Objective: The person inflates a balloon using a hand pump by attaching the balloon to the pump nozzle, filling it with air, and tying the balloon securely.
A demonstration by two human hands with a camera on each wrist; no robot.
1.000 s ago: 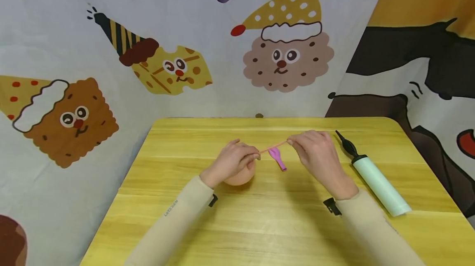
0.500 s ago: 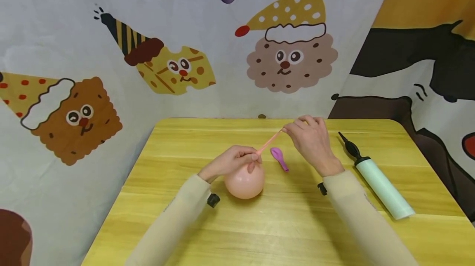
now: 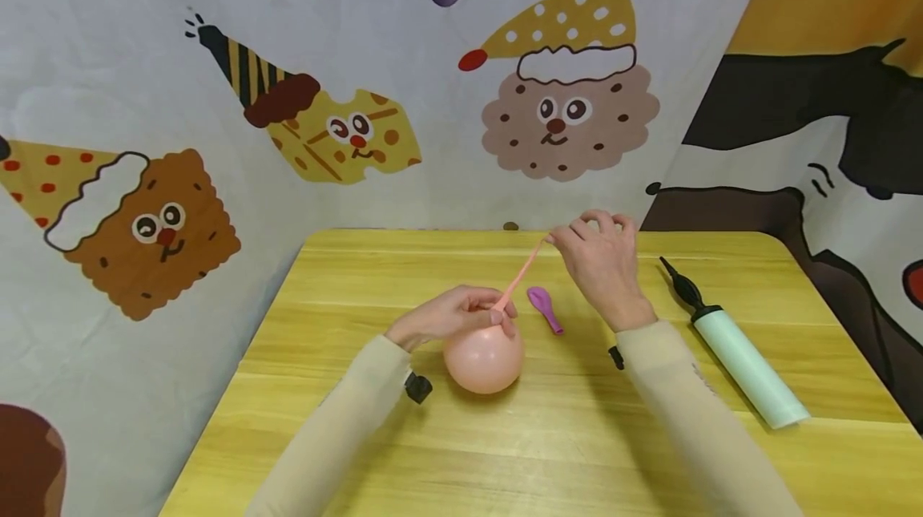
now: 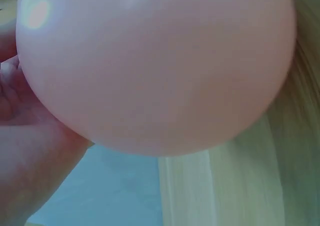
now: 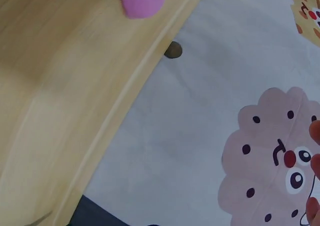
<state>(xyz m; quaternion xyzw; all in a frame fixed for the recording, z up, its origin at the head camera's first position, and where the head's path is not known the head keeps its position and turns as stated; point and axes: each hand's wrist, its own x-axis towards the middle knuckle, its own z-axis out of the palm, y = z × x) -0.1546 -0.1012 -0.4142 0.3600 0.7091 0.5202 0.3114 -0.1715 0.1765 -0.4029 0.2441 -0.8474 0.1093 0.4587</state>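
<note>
A round, inflated pink balloon (image 3: 485, 361) hangs low over the table, and it fills much of the left wrist view, where the balloon (image 4: 160, 76) covers most of the left hand. My left hand (image 3: 454, 313) pinches the base of its neck between thumb and fingers. Up and to the right, my right hand (image 3: 598, 260) pinches the mouth end, and the balloon's neck (image 3: 525, 267) is stretched into a thin slanting strip between both hands. A flat purple balloon (image 3: 545, 310) lies on the table between the hands. Only fingertips (image 5: 315, 166) of the right hand show in the right wrist view.
A mint-green hand pump (image 3: 746, 365) with a black nozzle lies along the right side of the wooden table (image 3: 505, 453). Behind the far edge hangs a cloth backdrop (image 3: 447, 60) printed with cartoon snacks in party hats.
My right hand has risen and moved slightly left, stretching the neck longer and steeper. The pink balloon, earlier mostly behind the left hand, has swung down and right into full view.
</note>
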